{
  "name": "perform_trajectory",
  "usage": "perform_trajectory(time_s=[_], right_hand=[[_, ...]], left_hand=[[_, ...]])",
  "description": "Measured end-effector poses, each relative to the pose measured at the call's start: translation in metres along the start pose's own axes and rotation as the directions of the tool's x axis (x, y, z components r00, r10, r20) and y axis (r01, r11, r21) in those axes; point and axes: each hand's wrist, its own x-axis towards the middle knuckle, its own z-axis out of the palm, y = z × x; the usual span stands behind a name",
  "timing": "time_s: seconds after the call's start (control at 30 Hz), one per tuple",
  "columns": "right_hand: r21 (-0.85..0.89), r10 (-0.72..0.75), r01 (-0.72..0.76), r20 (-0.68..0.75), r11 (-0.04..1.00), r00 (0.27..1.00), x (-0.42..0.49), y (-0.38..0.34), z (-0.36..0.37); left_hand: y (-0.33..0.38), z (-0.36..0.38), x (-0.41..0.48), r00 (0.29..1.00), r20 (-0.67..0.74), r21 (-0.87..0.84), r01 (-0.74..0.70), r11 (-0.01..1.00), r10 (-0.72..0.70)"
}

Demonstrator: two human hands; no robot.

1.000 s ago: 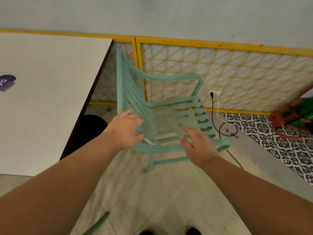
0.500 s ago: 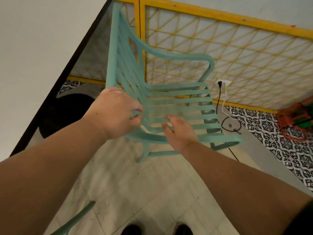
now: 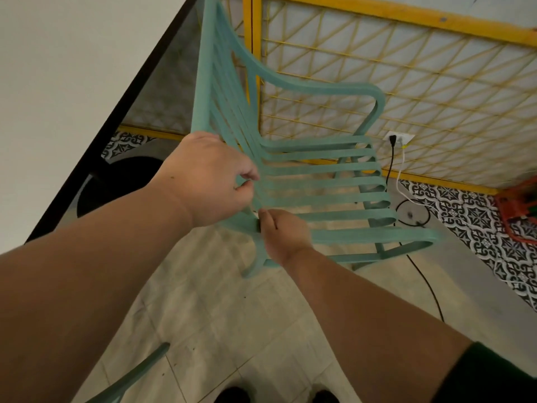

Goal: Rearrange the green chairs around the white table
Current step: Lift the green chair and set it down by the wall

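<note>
A green slatted chair [image 3: 319, 181] stands in the middle of the view, its back toward the white table [image 3: 72, 82] on the left and its seat facing right. My left hand [image 3: 209, 178] is closed on the chair where the backrest meets the seat. My right hand [image 3: 283, 237] grips the near edge of the seat frame. Part of a second green chair [image 3: 136, 370] pokes in at the bottom left.
A yellow lattice panel [image 3: 406, 91] runs along the wall behind the chair. A wall socket [image 3: 399, 139] with black and white cables trailing onto the floor sits to the right. An orange object [image 3: 520, 210] lies at the right edge. The table's black base [image 3: 116, 184] is under the tabletop.
Both hands have closed on the chair: the left slid up to the backrest-seat corner, the right moved left along the seat edge. The view has tilted down and come closer.
</note>
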Motion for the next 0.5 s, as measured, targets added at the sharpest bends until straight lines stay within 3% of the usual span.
perform_trajectory(time_s=[0.2, 0.37, 0.5], right_hand=[[-0.042, -0.071, 0.071, -0.006, 0.997, 0.997, 0.003, 0.007, 0.0], [-0.04, -0.096, 0.095, -0.021, 0.995, 0.995, -0.005, 0.013, -0.001], [-0.051, -0.14, 0.141, 0.02, 0.989, 0.99, -0.015, 0.029, -0.012]], left_hand=[[0.005, 0.0, -0.005, 1.0, -0.008, 0.014, 0.03, 0.999, -0.03], [0.019, 0.002, -0.01, 0.994, 0.08, 0.145, 0.069, 0.987, -0.081], [0.042, 0.004, -0.017, 0.986, 0.093, 0.135, 0.126, 0.983, -0.139]])
